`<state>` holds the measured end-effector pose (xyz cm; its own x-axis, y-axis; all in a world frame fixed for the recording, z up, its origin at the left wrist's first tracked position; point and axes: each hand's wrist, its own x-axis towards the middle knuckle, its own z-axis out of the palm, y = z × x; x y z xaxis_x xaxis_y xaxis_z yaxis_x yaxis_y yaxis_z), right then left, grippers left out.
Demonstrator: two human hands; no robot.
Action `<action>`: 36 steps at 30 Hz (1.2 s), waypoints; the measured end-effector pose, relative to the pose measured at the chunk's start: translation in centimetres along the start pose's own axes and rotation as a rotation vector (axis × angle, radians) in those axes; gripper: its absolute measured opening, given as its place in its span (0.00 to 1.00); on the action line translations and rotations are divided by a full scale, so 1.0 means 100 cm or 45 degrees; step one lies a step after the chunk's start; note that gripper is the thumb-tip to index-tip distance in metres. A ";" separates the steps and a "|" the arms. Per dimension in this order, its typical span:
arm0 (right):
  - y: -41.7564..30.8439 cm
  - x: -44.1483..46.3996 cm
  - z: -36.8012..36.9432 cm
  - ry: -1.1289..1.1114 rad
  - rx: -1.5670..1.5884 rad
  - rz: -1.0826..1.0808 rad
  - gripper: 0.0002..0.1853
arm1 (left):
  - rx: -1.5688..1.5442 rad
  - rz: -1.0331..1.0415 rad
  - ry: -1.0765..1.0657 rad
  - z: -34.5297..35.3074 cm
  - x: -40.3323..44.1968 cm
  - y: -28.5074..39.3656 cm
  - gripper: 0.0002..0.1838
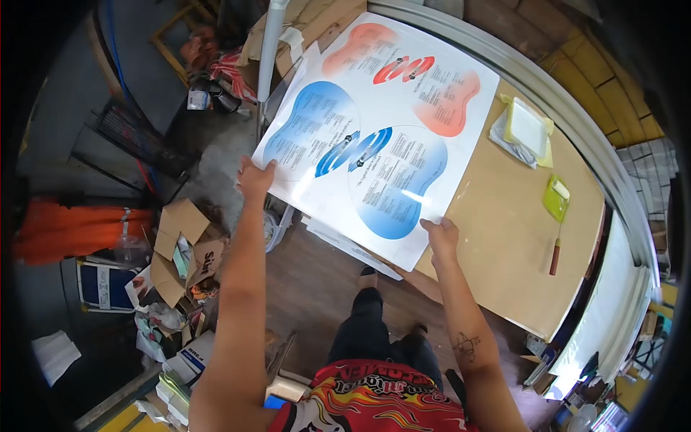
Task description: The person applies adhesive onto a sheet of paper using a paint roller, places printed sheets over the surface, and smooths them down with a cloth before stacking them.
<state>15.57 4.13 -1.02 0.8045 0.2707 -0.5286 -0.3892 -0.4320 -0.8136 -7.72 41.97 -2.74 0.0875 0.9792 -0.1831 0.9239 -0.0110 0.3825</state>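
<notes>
A large white printed sheet [338,187] with blue shapes near me and red shapes at the far side lies over the left part of the brown table [504,237]. My left hand [256,178] grips its near left corner, with the fingers closed on the edge. At the near right corner, my right hand [440,236] holds the sheet between thumb and curled fingers. The sheet's near edge reaches the table's front edge.
On the table's right part are a white tray [527,128] with yellow edges and a green scraper-like tool [556,199] with a brown handle. Open cardboard boxes [180,230] and clutter fill the floor at left. A grey pole [271,50] stands by the sheet's left side.
</notes>
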 end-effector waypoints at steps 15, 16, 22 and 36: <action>-0.135 -0.026 -0.025 -0.322 0.253 -0.051 0.14 | -0.503 1.102 -0.559 -0.098 -0.105 0.019 0.55; -0.155 -0.029 -0.028 -0.357 0.206 -0.085 0.14 | -0.272 1.160 -0.464 -0.117 -0.131 0.037 0.56; -0.262 -0.081 -0.036 -0.548 0.172 -0.363 0.16 | -0.129 1.442 0.342 -0.120 -0.126 0.057 0.34; -0.439 -0.196 -0.119 0.669 -0.178 -2.607 0.40 | -0.748 1.093 0.881 -0.324 -0.308 0.003 0.07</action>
<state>22.23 7.53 47.93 -0.0316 0.1292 0.9911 0.9989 0.0391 0.0267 -22.22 18.40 32.32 0.2007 0.6036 0.7716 0.3440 -0.7809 0.5214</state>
